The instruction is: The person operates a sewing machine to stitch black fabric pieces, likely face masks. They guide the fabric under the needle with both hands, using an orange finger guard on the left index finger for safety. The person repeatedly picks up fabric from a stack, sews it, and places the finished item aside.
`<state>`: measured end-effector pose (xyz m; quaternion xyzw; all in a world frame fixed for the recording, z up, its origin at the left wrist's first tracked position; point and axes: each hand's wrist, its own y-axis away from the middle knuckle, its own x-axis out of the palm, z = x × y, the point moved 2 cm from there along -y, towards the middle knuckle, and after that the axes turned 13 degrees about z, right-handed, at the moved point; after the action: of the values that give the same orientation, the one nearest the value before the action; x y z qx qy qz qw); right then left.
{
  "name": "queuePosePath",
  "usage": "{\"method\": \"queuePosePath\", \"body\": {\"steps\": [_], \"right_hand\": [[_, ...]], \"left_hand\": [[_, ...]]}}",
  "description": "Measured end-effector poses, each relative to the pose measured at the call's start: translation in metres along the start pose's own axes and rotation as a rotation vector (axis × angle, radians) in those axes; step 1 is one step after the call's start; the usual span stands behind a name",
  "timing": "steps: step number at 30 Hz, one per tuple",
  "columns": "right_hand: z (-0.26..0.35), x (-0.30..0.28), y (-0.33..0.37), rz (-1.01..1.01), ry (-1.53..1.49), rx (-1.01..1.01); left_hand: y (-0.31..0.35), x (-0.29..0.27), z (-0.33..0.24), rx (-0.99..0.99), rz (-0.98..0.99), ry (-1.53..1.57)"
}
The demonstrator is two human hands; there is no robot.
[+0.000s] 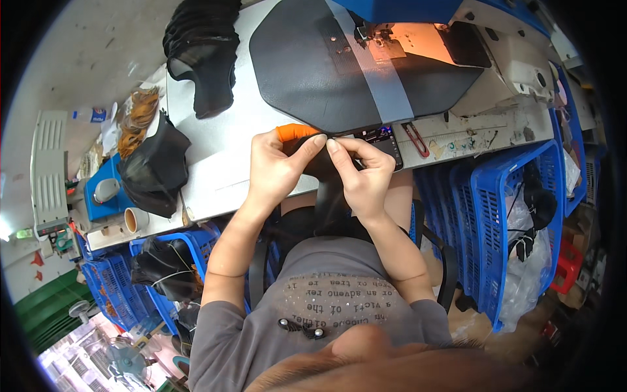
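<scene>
My left hand (275, 168) and my right hand (363, 179) meet at the front edge of the white table. Thumbs and fingers are pinched, tip to tip, on a piece of black fabric (330, 196) that hangs down toward my lap. An orange cover (294, 132) wraps a finger of my left hand. Just beyond the hands lies a black padded board (307, 72) crossed by a grey strip. It reaches under the sewing machine's lit needle area (382, 44). Close to my right hand are a dark phone (385, 145), partly hidden, and red-handled thread snips (416, 139).
Stacked black fabric pieces (202, 55) lie at the far left, with another black bundle (157, 170) nearer. A paper cup (136, 220) stands at the table's left edge. Blue crates (483, 215) flank me on the right, and another blue crate (202, 242) stands left.
</scene>
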<state>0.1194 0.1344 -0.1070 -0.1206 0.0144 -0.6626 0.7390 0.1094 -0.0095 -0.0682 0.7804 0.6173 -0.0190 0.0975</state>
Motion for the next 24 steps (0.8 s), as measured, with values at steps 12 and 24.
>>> {"method": "queuePosePath", "body": {"steps": [12,24], "right_hand": [[-0.006,-0.021,0.011,0.267,-0.183,0.094],[-0.013,-0.026,0.019,0.269,-0.527,0.171]], "left_hand": [[0.015,-0.013,0.001,-0.017,0.0,0.102],[0.037,-0.023,0.015,0.068,-0.213,0.032]]}}
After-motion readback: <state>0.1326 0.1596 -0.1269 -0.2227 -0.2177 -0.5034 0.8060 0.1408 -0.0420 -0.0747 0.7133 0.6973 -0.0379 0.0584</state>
